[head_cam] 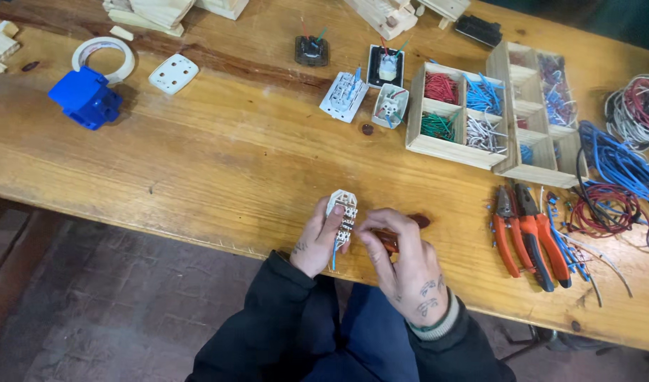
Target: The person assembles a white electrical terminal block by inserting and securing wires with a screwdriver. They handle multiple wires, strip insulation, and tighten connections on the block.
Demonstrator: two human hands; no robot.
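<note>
Dark sleeves and blue-trousered knees fill the bottom of the view, cut off by the lower edge, so nothing of the person shows beyond the forearms. Just above them, over the near edge of the wooden surface (197, 163), the left hand (316, 244) grips a small white switch module (343, 212) from its left side, thumb laid up along the casing and the other fingers curled behind it out of sight. The module stands roughly upright, its terminal side facing the camera, with a thin blue wire (334, 256) hanging from its lower end between the two hands. The right hand (408, 265) sits just beside the module on its right, fingers bent and pressed together around a reddish-brown tool handle (398, 237); only bits of the handle show at the knuckles, and its working tip is hidden behind the fingers, so whether it touches the module cannot be told. Well apart to the right lie orange-handled pliers (526, 237) beside loose wire offcuts. Farther back stands a wooden compartment tray (452, 148) of sorted wire pieces, their detail too small to make out.
</note>
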